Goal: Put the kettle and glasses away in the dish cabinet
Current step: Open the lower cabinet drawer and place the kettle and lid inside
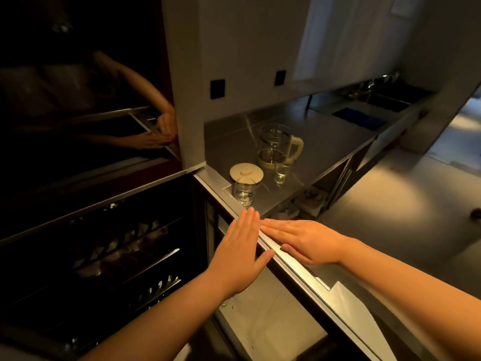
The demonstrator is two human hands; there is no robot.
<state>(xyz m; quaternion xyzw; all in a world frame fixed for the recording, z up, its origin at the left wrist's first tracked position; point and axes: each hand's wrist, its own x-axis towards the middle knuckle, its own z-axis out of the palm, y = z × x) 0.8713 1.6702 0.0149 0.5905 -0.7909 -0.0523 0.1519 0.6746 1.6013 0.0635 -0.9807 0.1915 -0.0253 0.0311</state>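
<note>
Left hand: the left hand lies flat, fingers straight and together, thumb spread, on the inner side of the open cabinet door's metal top edge; its grip is apart and holds nothing.
Right hand: the right hand rests palm down on the outer side of the same edge, fingers straight and pointing left, fingertips just beside those of the left hand; its grip is apart and holds nothing.
Kettle: a clear glass kettle with a cream handle and cream base stands upright on the stainless steel desk, well beyond the hands, with no lid on it.
Lid: a round cream lid with a small knob lies flat on the desk, near the kettle.
Glasses: a short clear drinking glass stands near the desk's front corner, just in front of the lid; a taller clear glass stands just in front of the kettle.
Cabinet: the dark dish cabinet is open at left, with wire racks dimly visible inside.
Background: a blue cloth lies farther along the desk.
</note>
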